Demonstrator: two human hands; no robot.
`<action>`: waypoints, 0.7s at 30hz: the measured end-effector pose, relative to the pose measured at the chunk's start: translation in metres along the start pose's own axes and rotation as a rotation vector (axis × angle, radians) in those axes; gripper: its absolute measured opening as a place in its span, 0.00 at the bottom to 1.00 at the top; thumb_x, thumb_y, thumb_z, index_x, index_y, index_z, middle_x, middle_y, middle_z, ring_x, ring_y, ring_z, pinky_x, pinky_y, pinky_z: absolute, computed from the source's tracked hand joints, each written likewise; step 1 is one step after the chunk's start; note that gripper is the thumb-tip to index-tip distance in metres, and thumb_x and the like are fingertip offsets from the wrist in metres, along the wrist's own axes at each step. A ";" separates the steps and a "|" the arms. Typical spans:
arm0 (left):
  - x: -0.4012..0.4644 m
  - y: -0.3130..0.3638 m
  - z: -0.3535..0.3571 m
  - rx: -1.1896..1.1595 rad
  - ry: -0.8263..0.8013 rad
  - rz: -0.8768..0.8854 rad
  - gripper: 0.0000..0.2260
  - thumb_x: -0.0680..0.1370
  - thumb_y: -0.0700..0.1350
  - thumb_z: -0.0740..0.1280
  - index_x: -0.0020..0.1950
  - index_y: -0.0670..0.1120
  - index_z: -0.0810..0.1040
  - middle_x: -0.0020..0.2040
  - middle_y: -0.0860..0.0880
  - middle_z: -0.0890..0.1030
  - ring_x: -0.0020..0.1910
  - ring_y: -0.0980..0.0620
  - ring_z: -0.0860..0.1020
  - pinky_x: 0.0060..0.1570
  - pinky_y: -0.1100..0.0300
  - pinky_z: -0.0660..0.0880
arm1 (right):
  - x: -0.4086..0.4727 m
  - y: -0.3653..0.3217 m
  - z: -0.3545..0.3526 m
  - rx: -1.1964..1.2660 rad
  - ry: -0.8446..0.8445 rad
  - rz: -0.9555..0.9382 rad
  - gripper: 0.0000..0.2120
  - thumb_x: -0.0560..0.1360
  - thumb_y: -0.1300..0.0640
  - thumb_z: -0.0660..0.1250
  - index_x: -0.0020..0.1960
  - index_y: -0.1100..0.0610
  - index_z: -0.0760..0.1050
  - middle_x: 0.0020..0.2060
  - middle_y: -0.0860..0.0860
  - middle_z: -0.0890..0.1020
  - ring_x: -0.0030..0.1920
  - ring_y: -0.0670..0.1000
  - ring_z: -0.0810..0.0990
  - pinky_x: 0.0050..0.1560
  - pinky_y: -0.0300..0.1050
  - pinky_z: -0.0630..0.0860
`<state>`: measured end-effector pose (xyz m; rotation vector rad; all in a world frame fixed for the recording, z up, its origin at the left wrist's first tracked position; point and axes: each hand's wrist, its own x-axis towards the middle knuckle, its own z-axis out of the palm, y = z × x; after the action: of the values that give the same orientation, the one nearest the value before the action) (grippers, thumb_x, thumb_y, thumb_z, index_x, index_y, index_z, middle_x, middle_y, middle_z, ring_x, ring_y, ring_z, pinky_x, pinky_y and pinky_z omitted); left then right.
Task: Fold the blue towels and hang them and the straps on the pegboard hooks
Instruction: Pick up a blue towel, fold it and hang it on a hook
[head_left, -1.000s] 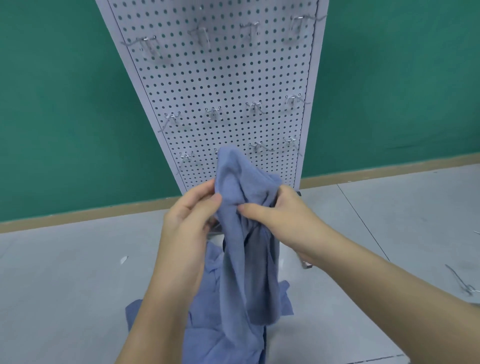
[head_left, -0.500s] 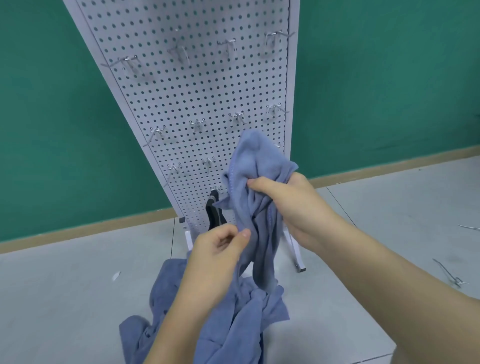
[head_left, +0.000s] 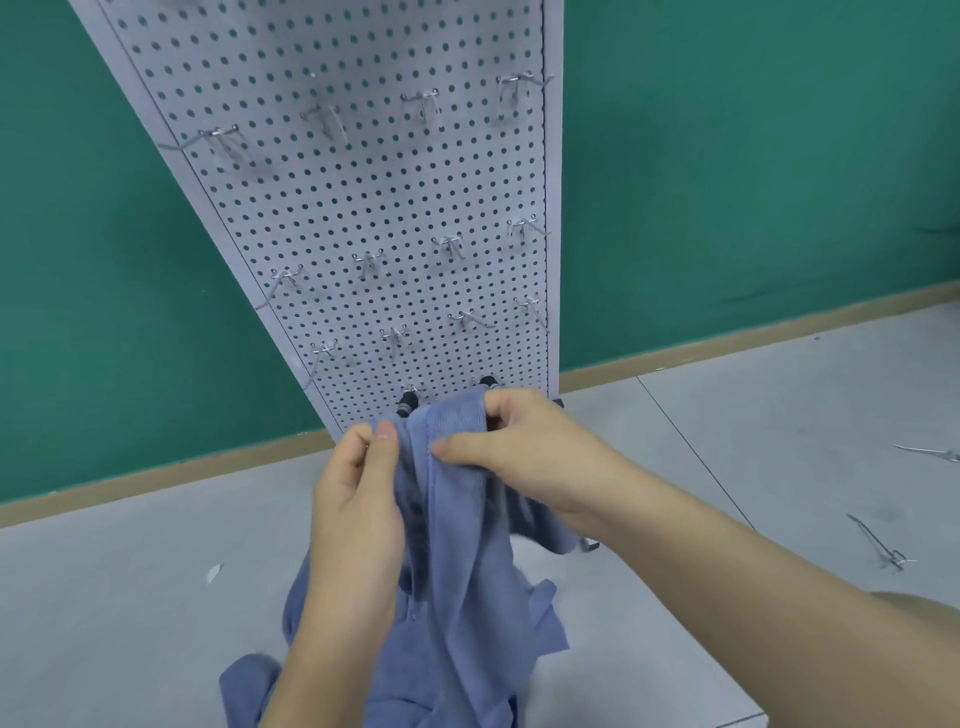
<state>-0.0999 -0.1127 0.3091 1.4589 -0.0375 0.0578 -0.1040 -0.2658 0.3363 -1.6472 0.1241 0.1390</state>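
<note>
Towel edge being gathered for folding, in front of the pegboard.

The left hand (head_left: 358, 499) is pinching the hemmed top edge of a blue towel (head_left: 457, 561), its grip clenched on the cloth; the right hand (head_left: 524, 447) is grasping the same edge just beside it, below the pegboard (head_left: 363, 208). The towel is hanging bunched toward the floor (head_left: 104, 597). In my judgement, the hands should be sliding apart along the hem to find both corners, keeping the edge taut before folding, with the hooks (head_left: 447, 247) standing empty above.
</note>
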 end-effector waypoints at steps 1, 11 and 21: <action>0.000 0.001 0.000 -0.001 -0.027 0.010 0.14 0.85 0.48 0.63 0.44 0.40 0.72 0.38 0.42 0.72 0.37 0.45 0.69 0.39 0.53 0.68 | 0.001 0.000 0.000 0.019 0.018 -0.009 0.05 0.77 0.62 0.74 0.52 0.59 0.84 0.44 0.51 0.89 0.44 0.48 0.87 0.46 0.41 0.83; -0.015 -0.004 0.012 0.175 -0.367 -0.203 0.06 0.81 0.42 0.69 0.54 0.45 0.86 0.52 0.45 0.88 0.56 0.44 0.85 0.62 0.44 0.80 | 0.005 -0.004 -0.018 0.095 0.173 -0.047 0.06 0.80 0.58 0.71 0.51 0.60 0.85 0.49 0.61 0.87 0.48 0.58 0.86 0.60 0.63 0.79; -0.012 0.000 0.018 0.062 -0.182 -0.152 0.09 0.82 0.43 0.66 0.51 0.48 0.87 0.51 0.44 0.88 0.59 0.41 0.83 0.63 0.41 0.77 | -0.001 -0.002 -0.013 0.057 0.010 -0.017 0.10 0.76 0.54 0.76 0.54 0.58 0.84 0.49 0.54 0.88 0.55 0.55 0.87 0.60 0.53 0.81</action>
<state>-0.1121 -0.1304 0.3105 1.5212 -0.0743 -0.1994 -0.1042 -0.2788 0.3389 -1.5918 0.1208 0.1134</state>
